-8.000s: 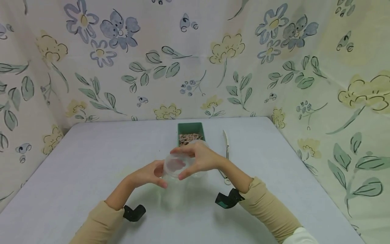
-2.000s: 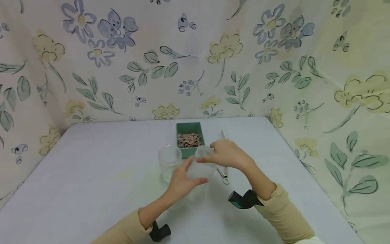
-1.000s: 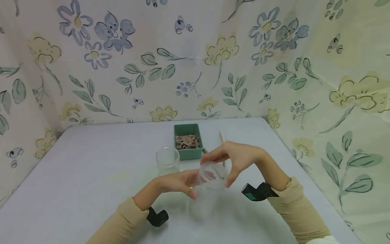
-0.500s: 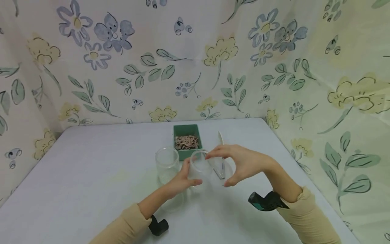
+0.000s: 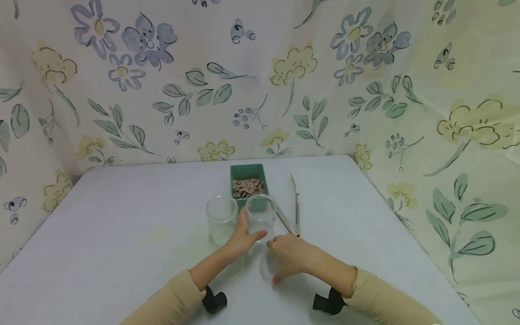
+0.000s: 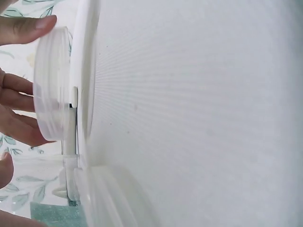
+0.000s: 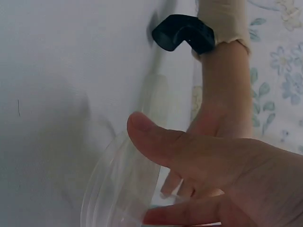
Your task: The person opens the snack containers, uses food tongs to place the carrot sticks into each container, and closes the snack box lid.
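Note:
In the head view, my left hand [image 5: 239,237] grips a clear, lidless jar [image 5: 262,210] that stands upright. My right hand [image 5: 292,255] holds a clear round lid [image 5: 266,266] by its rim, low over the table in front of that jar. The left wrist view shows this lid [image 6: 52,85] on edge between thumb and fingers. In the right wrist view my right thumb [image 7: 158,144] lies on its rim. A second clear open jar [image 5: 221,221] stands just left, and another clear lid [image 5: 231,271] lies before it. Whether the held lid touches the table I cannot tell.
Behind the jars stands a green tray [image 5: 248,171] with brownish shredded pieces [image 5: 248,187]. Metal tongs [image 5: 297,207] lie spread to the right of the gripped jar. A floral curtain [image 5: 260,90] hangs behind the white table [image 5: 134,216].
A second ago both hands were at the lid on the right jar. My right hand has lifted the lid off to the right, then brought it down in front. My left hand keeps the jar.

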`<state>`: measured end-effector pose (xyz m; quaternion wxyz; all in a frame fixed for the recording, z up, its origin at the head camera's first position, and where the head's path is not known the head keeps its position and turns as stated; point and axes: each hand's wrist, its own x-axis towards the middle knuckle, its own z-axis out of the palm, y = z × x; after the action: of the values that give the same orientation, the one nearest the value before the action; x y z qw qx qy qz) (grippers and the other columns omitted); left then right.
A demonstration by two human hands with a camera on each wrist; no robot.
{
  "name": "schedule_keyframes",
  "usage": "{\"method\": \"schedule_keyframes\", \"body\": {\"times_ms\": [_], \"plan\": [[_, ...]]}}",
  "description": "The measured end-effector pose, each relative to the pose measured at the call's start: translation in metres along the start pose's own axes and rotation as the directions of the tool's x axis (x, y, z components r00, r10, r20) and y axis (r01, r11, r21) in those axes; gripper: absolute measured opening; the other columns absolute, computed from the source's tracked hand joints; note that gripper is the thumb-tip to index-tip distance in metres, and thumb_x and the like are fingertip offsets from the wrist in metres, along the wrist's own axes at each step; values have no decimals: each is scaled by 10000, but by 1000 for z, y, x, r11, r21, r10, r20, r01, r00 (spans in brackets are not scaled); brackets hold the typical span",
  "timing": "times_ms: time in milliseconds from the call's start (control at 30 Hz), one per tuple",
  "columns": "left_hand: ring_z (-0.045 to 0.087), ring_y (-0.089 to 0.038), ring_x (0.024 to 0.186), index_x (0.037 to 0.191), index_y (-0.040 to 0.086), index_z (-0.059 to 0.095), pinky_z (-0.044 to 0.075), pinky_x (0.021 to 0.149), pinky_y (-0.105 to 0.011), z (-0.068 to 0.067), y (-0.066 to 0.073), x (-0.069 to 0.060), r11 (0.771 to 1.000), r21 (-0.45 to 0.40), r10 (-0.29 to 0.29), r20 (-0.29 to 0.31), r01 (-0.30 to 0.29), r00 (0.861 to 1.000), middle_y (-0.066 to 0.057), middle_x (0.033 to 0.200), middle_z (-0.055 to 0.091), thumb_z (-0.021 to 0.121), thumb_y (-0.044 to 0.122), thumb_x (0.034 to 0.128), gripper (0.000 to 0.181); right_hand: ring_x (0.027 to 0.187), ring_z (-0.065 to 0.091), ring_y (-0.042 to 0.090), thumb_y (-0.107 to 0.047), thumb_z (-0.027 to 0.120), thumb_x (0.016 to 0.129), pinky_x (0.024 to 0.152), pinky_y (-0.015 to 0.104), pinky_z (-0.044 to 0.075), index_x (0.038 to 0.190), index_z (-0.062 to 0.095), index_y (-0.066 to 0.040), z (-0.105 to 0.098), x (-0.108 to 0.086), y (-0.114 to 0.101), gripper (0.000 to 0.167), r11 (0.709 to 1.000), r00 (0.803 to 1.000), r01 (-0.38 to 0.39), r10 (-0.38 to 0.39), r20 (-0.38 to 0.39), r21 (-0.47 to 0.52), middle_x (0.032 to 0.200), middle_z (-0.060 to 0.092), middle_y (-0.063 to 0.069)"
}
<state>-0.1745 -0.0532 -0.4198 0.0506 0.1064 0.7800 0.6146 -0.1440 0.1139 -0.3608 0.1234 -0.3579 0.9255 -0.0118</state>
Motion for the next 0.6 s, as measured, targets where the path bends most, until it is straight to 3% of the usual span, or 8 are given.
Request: {"method": "schedule_keyframes", "body": {"times_ms": [200, 433, 600], "plan": [[262, -480, 1332, 1493, -24, 93, 236, 1047, -607, 0, 5, -5, 999, 36, 9, -13, -9, 1000, -337, 1466, 229, 738, 61, 854, 912, 790, 624, 226, -473, 892, 598, 702, 316, 525, 1061, 649, -8, 10, 9, -5, 699, 997, 999, -17, 15, -28, -81, 895, 606, 50], [307, -472, 1306, 1478, -41, 137, 242, 1048, -601, 2, 6, -3, 998, 37, 57, -31, -56, 998, -322, 1425, 304, 738, 35, 845, 877, 770, 629, 218, -517, 879, 583, 667, 312, 527, 1047, 656, -17, 18, 13, -9, 717, 986, 997, -19, 7, -73, -165, 909, 620, 59], [310, -465, 1310, 1474, -48, 160, 237, 1056, -594, 2, 5, -5, 1000, 19, 22, -39, -21, 999, -303, 1412, 340, 762, 31, 822, 890, 824, 633, 195, -610, 840, 576, 659, 304, 533, 1115, 658, -13, 19, 11, -10, 824, 970, 997, -32, 13, -79, -241, 964, 630, 53]]}}
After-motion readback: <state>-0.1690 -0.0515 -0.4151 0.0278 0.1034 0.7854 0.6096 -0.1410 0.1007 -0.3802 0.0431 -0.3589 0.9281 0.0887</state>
